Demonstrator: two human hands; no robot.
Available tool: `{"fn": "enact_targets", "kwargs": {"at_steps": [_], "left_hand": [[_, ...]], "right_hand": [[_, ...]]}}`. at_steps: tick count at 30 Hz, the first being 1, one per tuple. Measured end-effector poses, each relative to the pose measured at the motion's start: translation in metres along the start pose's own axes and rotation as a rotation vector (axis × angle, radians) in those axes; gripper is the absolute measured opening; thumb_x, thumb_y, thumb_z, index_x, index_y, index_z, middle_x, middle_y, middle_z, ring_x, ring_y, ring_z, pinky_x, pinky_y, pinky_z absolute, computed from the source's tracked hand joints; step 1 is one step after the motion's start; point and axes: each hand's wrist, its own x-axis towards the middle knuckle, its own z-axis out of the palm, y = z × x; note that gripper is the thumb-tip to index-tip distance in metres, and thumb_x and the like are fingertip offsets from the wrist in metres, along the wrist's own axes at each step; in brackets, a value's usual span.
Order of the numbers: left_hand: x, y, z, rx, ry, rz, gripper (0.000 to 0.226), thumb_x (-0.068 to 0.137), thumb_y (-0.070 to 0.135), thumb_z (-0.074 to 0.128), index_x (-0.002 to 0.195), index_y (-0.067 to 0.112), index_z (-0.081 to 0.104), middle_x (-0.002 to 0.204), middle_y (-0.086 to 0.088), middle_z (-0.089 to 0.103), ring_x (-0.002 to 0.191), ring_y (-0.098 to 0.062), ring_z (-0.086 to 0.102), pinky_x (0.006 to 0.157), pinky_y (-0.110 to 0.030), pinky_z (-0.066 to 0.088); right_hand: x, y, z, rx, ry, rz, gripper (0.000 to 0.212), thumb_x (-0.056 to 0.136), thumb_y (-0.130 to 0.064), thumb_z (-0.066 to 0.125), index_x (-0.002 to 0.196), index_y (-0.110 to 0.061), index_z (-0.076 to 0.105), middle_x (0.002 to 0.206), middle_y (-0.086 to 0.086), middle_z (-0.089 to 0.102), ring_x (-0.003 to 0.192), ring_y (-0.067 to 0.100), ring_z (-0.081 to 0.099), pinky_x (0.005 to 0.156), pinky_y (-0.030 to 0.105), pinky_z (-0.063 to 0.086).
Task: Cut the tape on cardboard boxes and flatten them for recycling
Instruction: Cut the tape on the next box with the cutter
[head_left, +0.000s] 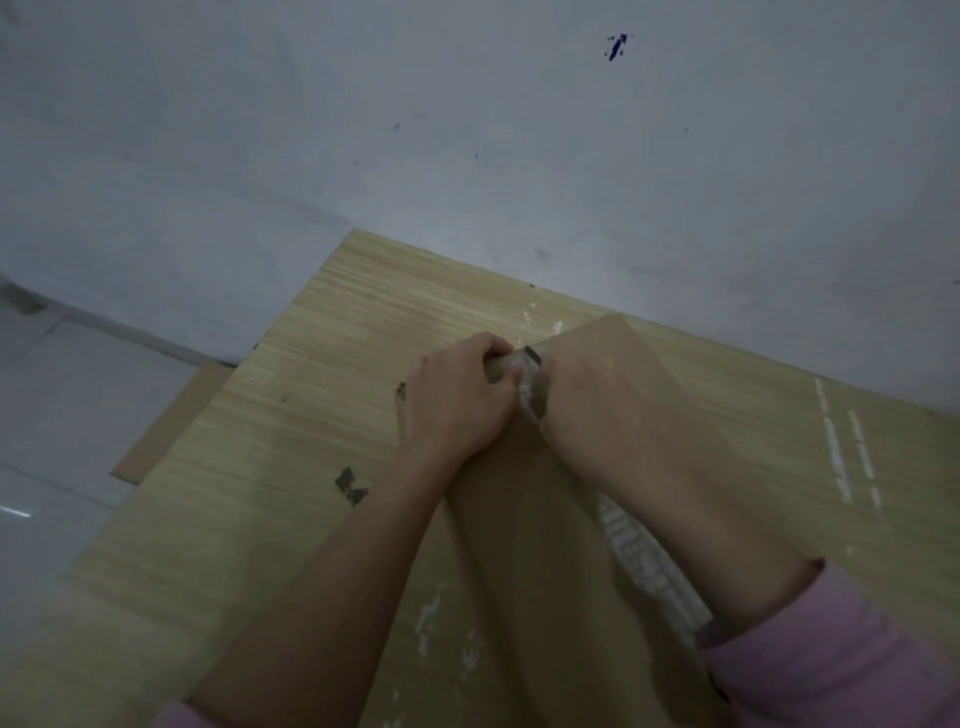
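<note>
pink sleeves (831, 660), hands gripping brown cardboard (545, 571)

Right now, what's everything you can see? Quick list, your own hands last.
cardboard box: one, brown, on the table, gripped at its far end
tape: one whitish strip, along the box's right side
table: one, light wood, against the wall
cardboard sheet: one, brown, below the table's left edge
wall: grey-white, behind the table
left hand: grips the box's far end
right hand: grips the same end; what it pinches is unclear
</note>
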Motion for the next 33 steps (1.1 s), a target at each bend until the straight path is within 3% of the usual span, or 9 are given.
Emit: {"fn": "enact_targets", "kwargs": {"at_steps": [14, 21, 28, 33], "left_hand": [[0.002, 0.0, -0.001, 0.009, 0.0, 0.002, 0.025, 0.087, 0.033, 0.059, 0.111, 0.027, 0.065, 0.112, 0.005, 0.067, 0.109, -0.018, 0.057, 0.097, -0.032, 0.038], [0.002, 0.002, 0.001, 0.016, 0.004, 0.004, 0.024, 0.087, 0.031, 0.06, 0.11, 0.026, 0.064, 0.112, 0.004, 0.067, 0.108, -0.018, 0.057, 0.099, -0.035, 0.037], [0.001, 0.0, 0.002, 0.022, 0.021, 0.014, 0.024, 0.087, 0.03, 0.06, 0.11, 0.026, 0.064, 0.112, 0.004, 0.067, 0.108, -0.019, 0.056, 0.097, -0.03, 0.034], [0.003, -0.003, 0.004, 0.006, 0.033, 0.033, 0.024, 0.086, 0.029, 0.062, 0.109, 0.025, 0.064, 0.112, 0.004, 0.067, 0.108, -0.019, 0.057, 0.099, -0.032, 0.036]], "right_hand": [[-0.01, 0.001, 0.008, 0.075, -0.079, 0.113, 0.031, 0.094, -0.012, 0.037, 0.124, -0.013, 0.046, 0.117, 0.015, 0.049, 0.11, 0.034, 0.049, 0.081, 0.036, 0.039], [-0.017, -0.001, -0.005, -0.019, -0.061, -0.01, 0.03, 0.1, -0.018, 0.029, 0.121, -0.01, 0.049, 0.119, 0.015, 0.055, 0.108, 0.033, 0.054, 0.084, 0.038, 0.042], [-0.035, -0.005, -0.009, -0.091, -0.085, -0.02, 0.04, 0.103, -0.012, 0.021, 0.142, -0.016, 0.029, 0.129, 0.01, 0.047, 0.117, 0.03, 0.051, 0.091, 0.038, 0.042], [-0.036, -0.007, -0.008, -0.069, -0.116, 0.001, 0.041, 0.102, -0.01, 0.021, 0.142, -0.015, 0.029, 0.131, 0.011, 0.046, 0.118, 0.031, 0.05, 0.091, 0.039, 0.041]]}}
